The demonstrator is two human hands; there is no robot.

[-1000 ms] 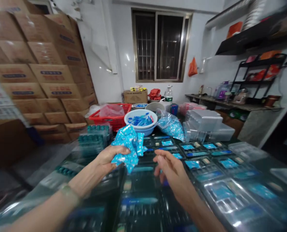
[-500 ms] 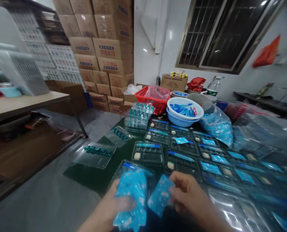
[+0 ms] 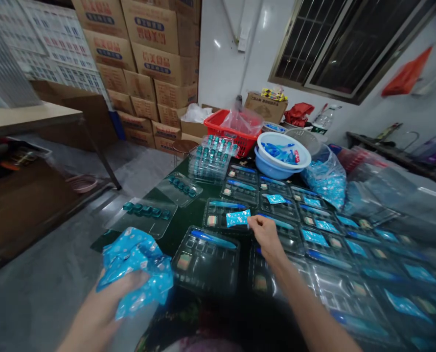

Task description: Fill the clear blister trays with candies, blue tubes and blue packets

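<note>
My left hand (image 3: 117, 293) grips a bunch of shiny blue printed packets (image 3: 139, 266) at the lower left, beyond the table's edge. Out ahead, my right hand (image 3: 263, 230) pinches the right end of one blue packet (image 3: 239, 218). That packet is over a clear plastic tray (image 3: 212, 232), which also holds a blue pen-like piece (image 3: 223, 205) and a small pale block (image 3: 212, 221). Nearer to me lies another clear tray (image 3: 210, 266) with a blue pen-like piece (image 3: 212, 238) and a pale block (image 3: 184, 261).
Rows of similar trays cover the right side of the dark table, several bearing blue packets (image 3: 315, 238). Stacked trays with teal pieces (image 3: 214, 156), a red basket (image 3: 218, 120), blue-white basins (image 3: 282, 168) and a bag of packets (image 3: 326, 183) stand behind. Cartons (image 3: 155, 61) rise at back left.
My right hand has moved forward with one packet, bringing it over a tray farther away. My left hand has shifted left with the bunch, uncovering the near tray.
</note>
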